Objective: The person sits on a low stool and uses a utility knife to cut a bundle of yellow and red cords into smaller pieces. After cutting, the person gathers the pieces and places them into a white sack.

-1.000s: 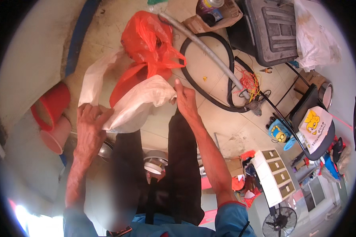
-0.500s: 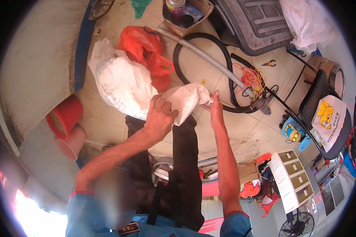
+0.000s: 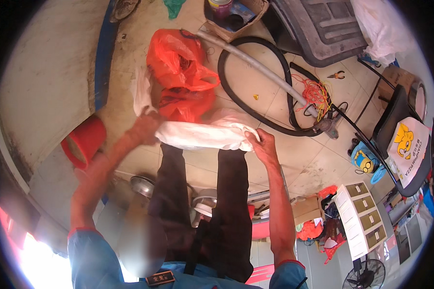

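Note:
A white sack [image 3: 197, 135], gathered into a long band, stretches between my two hands above my knees. At its right end my right hand [image 3: 264, 146] is closed, the thumb pressed on the cloth. My left hand [image 3: 148, 126], smeared by motion, grips the other side, and a loose flap of the sack sticks up beyond it. Just past the band, a red plastic bag [image 3: 178, 58] lies crumpled on the floor, its contents mostly hidden.
Right of the bag lie a grey metal tube [image 3: 258, 67], a looped black hose [image 3: 223, 77], tangled red and yellow wire [image 3: 316, 94] and pliers [image 3: 336, 75]. A cardboard box [image 3: 231, 33] with a spray can stands far off. Red buckets [image 3: 84, 139] sit left; a black chair [image 3: 388, 118] stands right.
The bulky white sack has been drawn out into a narrow band. My left hand has moved left and nearer, away from my right hand. More of the red bag shows now.

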